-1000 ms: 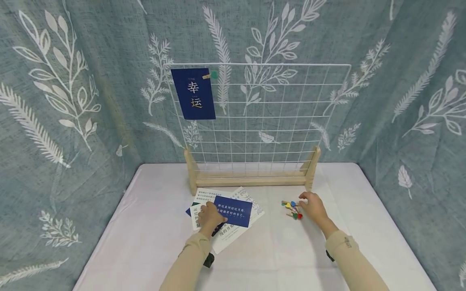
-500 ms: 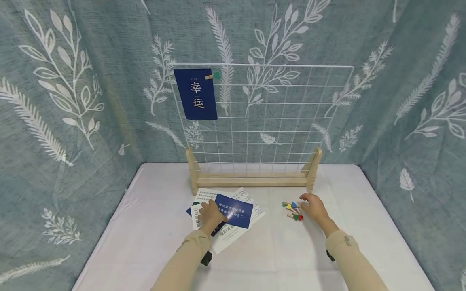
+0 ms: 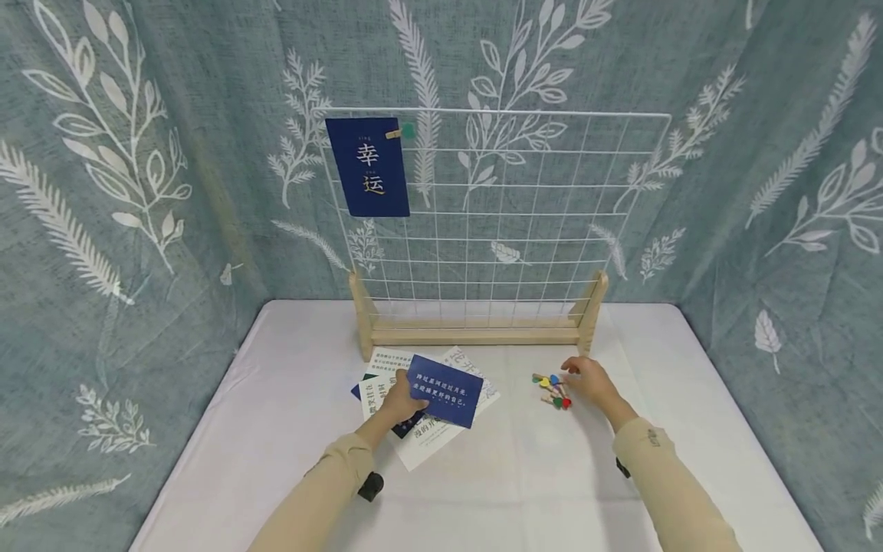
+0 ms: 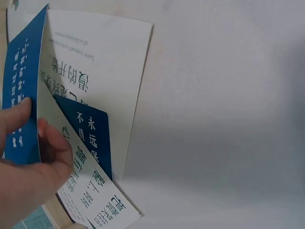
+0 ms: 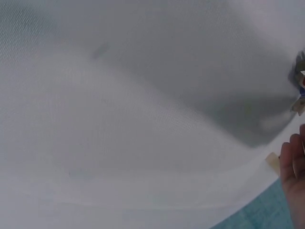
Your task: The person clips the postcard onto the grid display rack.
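My left hand (image 3: 398, 400) pinches a dark blue card (image 3: 444, 390) with white printed characters, thumb on its face and fingers behind. In the left wrist view the blue card (image 4: 23, 90) stands on edge, lifted off the cards below. Beneath it lie overlapping cards: a large white card (image 4: 107, 57), a dark blue one (image 4: 97, 129) and a white one (image 4: 102, 191). My right hand (image 3: 595, 383) hovers by a small heap of wooden clothespins (image 3: 554, 391) with coloured heads. Its fingers are loosely curled, with nothing seen between them.
A white wire grid (image 3: 497, 184) on a wooden stand (image 3: 476, 336) stands at the back of the white-covered table (image 3: 510, 475). Another blue card (image 3: 369, 172) hangs at its upper left from a green-headed clothespin (image 3: 400, 133). A patterned curtain (image 3: 207, 230) surrounds the table.
My left hand has shifted slightly left and raised the blue card a little, uncovering more of the cards beneath. The right hand stays beside the clothespins. The head view tilts slightly down.
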Motion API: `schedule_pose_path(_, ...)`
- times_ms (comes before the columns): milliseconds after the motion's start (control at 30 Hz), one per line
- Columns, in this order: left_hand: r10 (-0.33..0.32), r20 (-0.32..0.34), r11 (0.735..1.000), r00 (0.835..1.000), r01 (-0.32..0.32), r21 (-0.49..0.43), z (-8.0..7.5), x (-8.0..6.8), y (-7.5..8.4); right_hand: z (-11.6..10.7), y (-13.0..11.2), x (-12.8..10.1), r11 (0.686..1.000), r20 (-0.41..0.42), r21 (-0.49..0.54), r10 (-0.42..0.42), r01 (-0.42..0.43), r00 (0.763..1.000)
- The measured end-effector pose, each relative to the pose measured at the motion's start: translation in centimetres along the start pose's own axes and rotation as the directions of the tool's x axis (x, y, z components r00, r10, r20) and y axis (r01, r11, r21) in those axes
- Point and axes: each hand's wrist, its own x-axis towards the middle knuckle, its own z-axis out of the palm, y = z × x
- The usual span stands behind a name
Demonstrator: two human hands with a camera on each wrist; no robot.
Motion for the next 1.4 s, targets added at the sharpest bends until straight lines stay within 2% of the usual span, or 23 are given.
schedule_pose_path(67,0.066,0.048,0.997,0.997,-0.063,-0.052,1.8,2.4,-4.1,0.1,0.0,0.1,1.000,0.018,-0.003,-0.002,0.002,1.000)
schedule_pose_path(100,0.096,0.066,0.993,0.993,-0.091,-0.074,2.0,2.9,-5.1,0.2,0.1,0.1,1.000,0.023,-0.003,0.004,-0.004,1.000)
schedule_pose_path(133,0.136,0.085,0.988,0.987,-0.128,-0.091,3.1,4.1,-7.4,0.2,0.1,0.1,1.000,0.025,-0.004,0.004,-0.003,1.000)
schedule_pose_path(167,0.123,0.124,0.987,0.985,-0.108,-0.115,3.8,5.1,-8.9,0.3,0.1,0.1,1.000,0.025,-0.003,0.006,-0.006,1.000)
schedule_pose_path(200,0.121,0.142,0.987,0.983,-0.103,-0.126,2.9,3.6,-7.0,0.3,0.1,0.1,1.000,0.026,-0.004,0.008,-0.008,1.000)
schedule_pose_path(233,0.099,0.157,0.987,0.983,-0.077,-0.143,3.9,4.9,-8.9,0.3,0.1,0.1,1.000,0.025,-0.005,0.005,-0.005,1.000)
schedule_pose_path(300,0.075,0.186,0.982,0.980,-0.040,-0.183,3.9,4.8,-8.9,0.4,0.1,0.1,1.000,0.019,0.004,0.011,-0.011,1.000)
schedule_pose_path(333,0.054,0.195,0.980,0.979,-0.015,-0.196,4.4,5.4,-9.8,0.4,0.1,0.1,1.000,0.017,0.006,0.012,-0.012,1.000)
schedule_pose_path(367,0.029,0.200,0.978,0.979,0.013,-0.208,4.0,5.0,-9.2,0.4,0.1,0.1,1.000,0.014,0.007,0.015,-0.015,1.000)
schedule_pose_path(400,0.042,0.195,0.978,0.980,-0.001,-0.210,3.7,4.7,-8.7,0.4,0.1,0.1,1.000,0.010,0.004,0.015,-0.015,1.000)
schedule_pose_path(533,0.018,0.164,0.979,0.986,0.015,-0.201,1.5,2.1,-4.3,0.5,0.1,0.0,0.999,0.000,0.005,0.034,-0.034,0.999)
schedule_pose_path(600,0.026,0.144,0.981,0.989,0.003,-0.193,0.4,0.6,-1.9,0.6,0.2,0.0,0.999,0.000,0.011,0.037,-0.037,0.999)
schedule_pose_path(633,0.056,0.124,0.979,0.991,-0.030,-0.204,0.1,0.3,-1.5,0.6,0.2,0.0,0.999,0.002,0.018,0.039,-0.039,0.999)
schedule_pose_path(767,0.046,0.065,0.981,0.997,-0.032,-0.194,-1.7,-2.1,2.0,1.0,0.3,0.1,0.998,0.018,0.051,0.038,-0.039,0.999)
schedule_pose_path(833,0.025,0.028,0.981,0.999,-0.019,-0.192,-2.3,-2.8,3.5,1.2,0.3,0.2,0.998,0.024,0.058,0.034,-0.035,0.999)
schedule_pose_path(867,-0.032,0.024,0.981,0.999,0.036,-0.191,-2.9,-3.7,5.1,1.3,0.3,0.2,0.998,0.026,0.061,0.034,-0.035,0.999)
schedule_pose_path(967,-0.049,-0.006,0.980,0.999,0.047,-0.192,-3.3,-4.0,6.5,1.5,0.4,0.1,0.998,0.028,0.058,0.038,-0.039,0.999)
schedule_pose_path(1067,-0.043,-0.029,0.981,0.999,0.036,-0.192,-3.4,-4.2,7.2,1.5,0.6,0.1,0.998,0.028,0.052,0.025,-0.026,0.999)
schedule_pose_path(1200,-0.040,-0.053,0.977,0.998,0.028,-0.211,-3.4,-4.0,7.6,1.3,0.7,0.0,0.999,0.023,0.042,-0.016,0.015,1.000)
schedule_pose_path(1400,-0.041,-0.046,0.963,0.998,0.027,-0.267,-3.2,-3.6,7.9,1.4,0.9,-0.1,0.998,0.006,0.045,-0.042,0.042,0.999)
